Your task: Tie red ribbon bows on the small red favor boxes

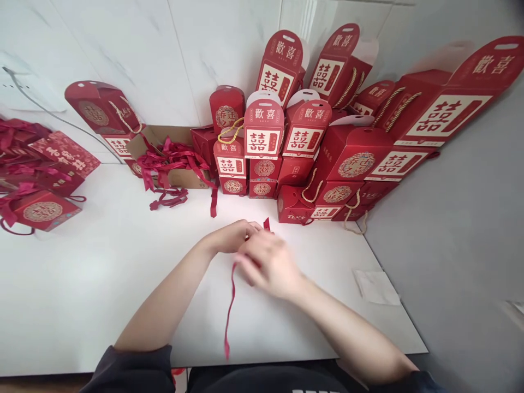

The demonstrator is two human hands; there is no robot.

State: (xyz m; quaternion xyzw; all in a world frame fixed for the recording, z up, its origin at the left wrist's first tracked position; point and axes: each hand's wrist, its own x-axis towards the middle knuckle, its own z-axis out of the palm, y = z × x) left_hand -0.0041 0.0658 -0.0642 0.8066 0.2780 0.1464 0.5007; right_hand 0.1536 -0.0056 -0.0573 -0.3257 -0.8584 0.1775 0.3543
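Observation:
Over the middle of the white table, a dark red ribbon (232, 303) trails down from between my two hands toward the front edge. A short red end of it sticks up behind the fingers. My left hand (235, 236) is closed, its fingertips meeting the ribbon. In front of it my right hand (268, 265), smeared by motion, curls over the ribbon and hides most of what lies between the hands. The hands touch or nearly touch each other.
A cardboard box (186, 177) full of red ribbons stands at the back left. Stacked red gift boxes (264, 136) line the wall to the right. More red boxes with ribbons (43, 210) lie at far left. A white tissue (376, 286) rests near the right edge.

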